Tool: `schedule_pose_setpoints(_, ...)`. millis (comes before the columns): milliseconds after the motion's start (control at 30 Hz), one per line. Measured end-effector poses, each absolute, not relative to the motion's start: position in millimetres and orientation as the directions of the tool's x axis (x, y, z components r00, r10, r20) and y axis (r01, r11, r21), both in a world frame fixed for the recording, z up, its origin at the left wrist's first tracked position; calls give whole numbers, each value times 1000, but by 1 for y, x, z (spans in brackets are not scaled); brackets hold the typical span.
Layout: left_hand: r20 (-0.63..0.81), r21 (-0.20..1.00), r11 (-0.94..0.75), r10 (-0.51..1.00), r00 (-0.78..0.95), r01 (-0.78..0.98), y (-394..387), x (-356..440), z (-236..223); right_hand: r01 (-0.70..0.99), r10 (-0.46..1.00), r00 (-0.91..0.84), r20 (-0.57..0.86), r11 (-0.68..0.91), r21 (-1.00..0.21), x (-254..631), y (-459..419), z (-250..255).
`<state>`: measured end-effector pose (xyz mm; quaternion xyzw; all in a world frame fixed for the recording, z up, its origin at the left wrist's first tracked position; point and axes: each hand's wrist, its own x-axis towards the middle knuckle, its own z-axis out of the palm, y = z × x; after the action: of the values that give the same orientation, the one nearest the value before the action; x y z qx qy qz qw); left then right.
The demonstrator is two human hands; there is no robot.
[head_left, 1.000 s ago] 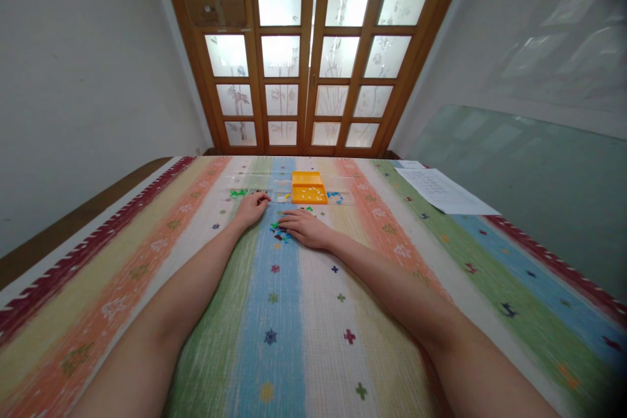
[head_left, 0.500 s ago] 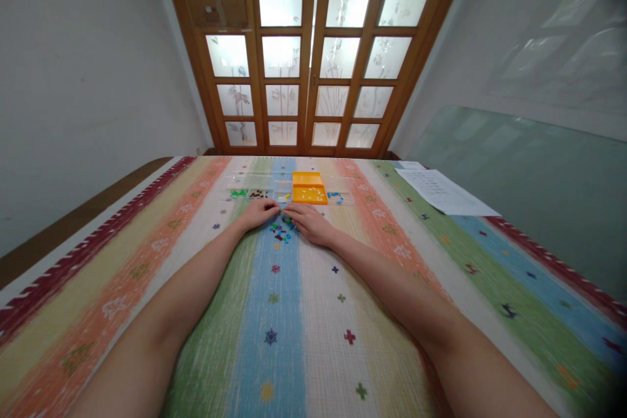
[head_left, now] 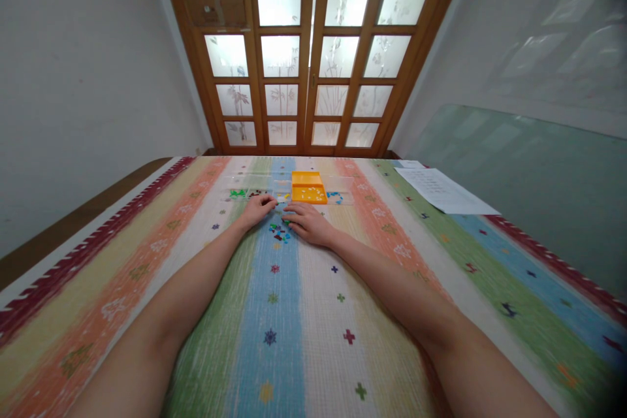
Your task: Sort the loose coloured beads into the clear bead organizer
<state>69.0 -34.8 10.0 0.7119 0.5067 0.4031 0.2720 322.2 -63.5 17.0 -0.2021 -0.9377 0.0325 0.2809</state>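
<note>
My left hand [head_left: 258, 211] is closed in a pinch just in front of the plastic boxes. Whatever its fingertips hold is too small to make out. To its right, my right hand [head_left: 308, 223] lies low over the cloth, fingers stretched out and apart from the left hand. A loose pile of small blue, green and dark red pieces [head_left: 279, 232] lies by the right fingertips, partly covered by that hand. Beyond the hands, an open orange box [head_left: 309, 178] holds small white pieces. Clear boxes hold green pieces [head_left: 238, 194], dark brown pieces [head_left: 257, 193] and blue pieces [head_left: 335, 197].
A striped, patterned tablecloth [head_left: 318, 313] covers the table. Printed paper sheets [head_left: 441, 191] lie at the far right. A greenish glass panel [head_left: 529, 176] leans along the right wall, and wooden doors with glass panes [head_left: 306, 85] stand behind the table.
My hands have drawn apart from fingertips nearly meeting. The left has moved slightly left and away from me; the right fingers have spread more near the pile.
</note>
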Motion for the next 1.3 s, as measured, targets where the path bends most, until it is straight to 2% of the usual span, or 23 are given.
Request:
schedule_pose_setpoints(167,402,785,-251,902,-157,567,-21,47,4,337,373,-786,493,927,-165,322,-66,20)
schedule_pose_setpoints(267,416,791,-157,847,-331,591,-16,31,4,333,370,-793,483,928,-164,323,-65,20)
schedule_pose_setpoints(467,379,824,-25,767,-517,566,-8,-3,-3,330,355,-807,471,934,-137,323,-65,20)
schedule_pose_setpoints(867,282,802,161,748,-601,576,-6,-21,-9,293,286,-874,393,955,-42,315,-81,35)
schedule_pose_setpoints(1133,264,770,209,756,-598,603,-13,-16,1,244,270,-913,306,962,-121,302,-91,29)
schedule_pose_setpoints(1300,273,753,203,770,-577,626,-14,-15,1,276,327,-886,328,942,-192,303,-86,23)
